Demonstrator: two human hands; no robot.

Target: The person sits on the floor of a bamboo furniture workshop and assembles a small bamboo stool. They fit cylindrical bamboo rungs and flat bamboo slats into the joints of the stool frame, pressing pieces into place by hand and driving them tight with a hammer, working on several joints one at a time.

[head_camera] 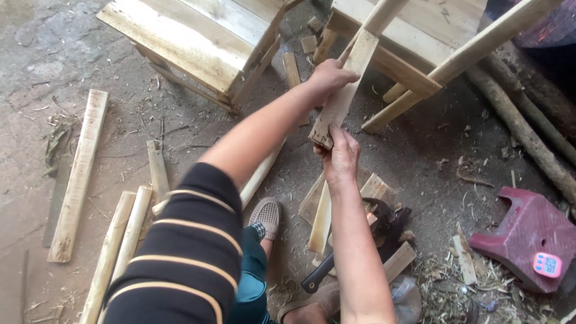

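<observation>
Plank: we hold a short pale plank (343, 90) up off the ground, tilted, its far end resting against a leg of the right-hand wooden frame (414, 54).
Left hand: our left hand (329, 77) is clenched around the plank's left edge near its upper half.
Right hand: our right hand (341, 157) grasps the plank's near, lower end from below, fingers wrapped over the end grain.
Done so far: two frames of pale boards stand at the far side, the left frame (192, 42) and the right one; both look largely built, we judge.
Left to do: the plank is not yet fixed to anything we can see; no nail or fastener shows.
Loose stock: several slats and round sticks (78, 174) lie on the dirt at the left, unused.
Tools: a dark-handled blade (318, 273) lies near our feet, beside offcuts.
Right side: a red plastic stool (528, 237) lies tipped, with a small pink timer (547, 264) on it.
</observation>
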